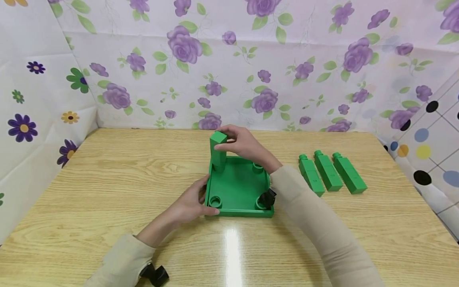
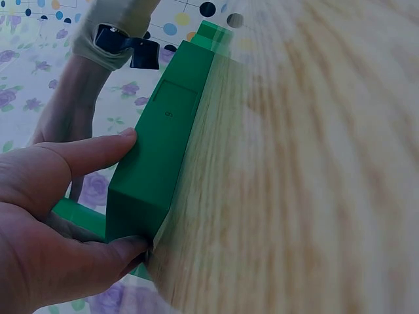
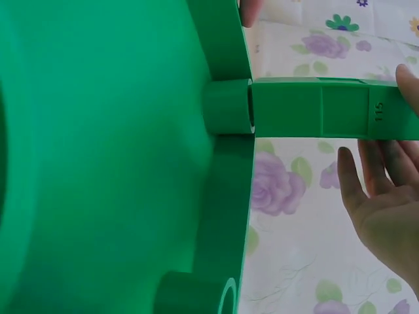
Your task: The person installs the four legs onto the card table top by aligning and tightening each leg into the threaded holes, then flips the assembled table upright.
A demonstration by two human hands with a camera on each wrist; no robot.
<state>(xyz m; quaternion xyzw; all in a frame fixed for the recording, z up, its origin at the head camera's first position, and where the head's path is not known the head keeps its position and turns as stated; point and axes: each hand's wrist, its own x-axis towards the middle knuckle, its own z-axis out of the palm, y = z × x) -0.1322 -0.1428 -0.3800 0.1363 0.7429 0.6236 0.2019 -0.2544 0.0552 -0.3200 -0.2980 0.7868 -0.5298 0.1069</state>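
A green square table-like base [image 1: 236,185] with a raised rim lies on the wooden table, round sockets at its corners. At its near left corner my left hand [image 1: 188,205] grips the rim, thumb on the front side. That hand [image 2: 39,222] also shows in the left wrist view, pinching the base's side wall [image 2: 157,144]. My right hand [image 1: 244,143] holds the upper part of an upright green square leg [image 1: 218,155] at the far left corner. In the right wrist view the leg [image 3: 308,108] lines up with a socket [image 3: 229,108], its square end right at the rim.
Three more green legs [image 1: 328,171] with threaded-looking ends lie side by side right of the base. Near the base's front right socket hangs the right wrist's black camera [image 1: 267,197]. Flower-printed sheets [image 1: 233,79] stand behind the wooden table [image 1: 107,191].
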